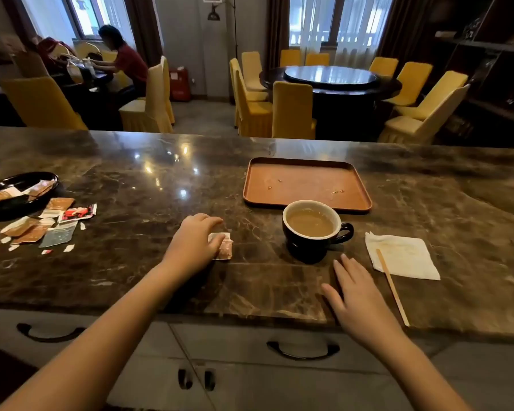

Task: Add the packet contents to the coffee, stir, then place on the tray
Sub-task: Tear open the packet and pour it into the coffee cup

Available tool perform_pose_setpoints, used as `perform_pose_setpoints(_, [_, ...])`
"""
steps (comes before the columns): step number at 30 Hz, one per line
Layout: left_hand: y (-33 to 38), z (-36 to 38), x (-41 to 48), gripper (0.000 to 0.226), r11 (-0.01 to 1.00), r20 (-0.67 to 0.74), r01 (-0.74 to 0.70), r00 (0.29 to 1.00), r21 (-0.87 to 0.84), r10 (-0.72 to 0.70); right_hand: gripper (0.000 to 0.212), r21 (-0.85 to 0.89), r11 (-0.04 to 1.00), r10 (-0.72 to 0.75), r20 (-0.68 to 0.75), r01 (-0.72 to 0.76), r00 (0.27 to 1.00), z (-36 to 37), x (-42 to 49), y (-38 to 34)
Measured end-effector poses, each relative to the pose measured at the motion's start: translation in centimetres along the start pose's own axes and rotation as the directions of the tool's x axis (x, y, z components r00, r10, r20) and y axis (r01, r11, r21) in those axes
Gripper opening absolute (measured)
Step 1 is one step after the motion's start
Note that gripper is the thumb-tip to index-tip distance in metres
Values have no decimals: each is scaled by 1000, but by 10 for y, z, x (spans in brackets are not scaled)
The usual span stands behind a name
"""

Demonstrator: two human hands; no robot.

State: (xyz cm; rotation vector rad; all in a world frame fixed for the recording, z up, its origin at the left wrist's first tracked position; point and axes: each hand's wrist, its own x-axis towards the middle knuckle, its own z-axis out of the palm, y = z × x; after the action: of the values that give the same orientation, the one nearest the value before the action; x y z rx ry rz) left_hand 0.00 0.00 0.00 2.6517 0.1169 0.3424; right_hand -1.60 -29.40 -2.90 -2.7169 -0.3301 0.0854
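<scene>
A dark cup (315, 232) of milky coffee stands on the marble counter, handle to the right, just in front of the brown tray (307, 200). My left hand (193, 244) lies over a small brown-and-white packet (225, 249) on the counter left of the cup, thumb and fingers touching it. My right hand (358, 304) rests flat on the counter with fingers apart, in front of the cup and holding nothing. A wooden stir stick (392, 287) lies on a white napkin (404, 256) to the right of the cup.
At the far left a black dish (18, 200) holds packets, with several torn packets (51, 226) scattered beside it. The tray carries a few crumbs. Behind the counter are yellow chairs, a round table (330, 81) and a seated person. Drawers sit below the counter.
</scene>
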Motion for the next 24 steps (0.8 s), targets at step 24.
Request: perform_pose_setpoints(24, [18, -23, -9, 7, 842, 30, 144, 988, -519, -151, 51, -59, 994, -106, -321, 92, 941, 24, -8, 1])
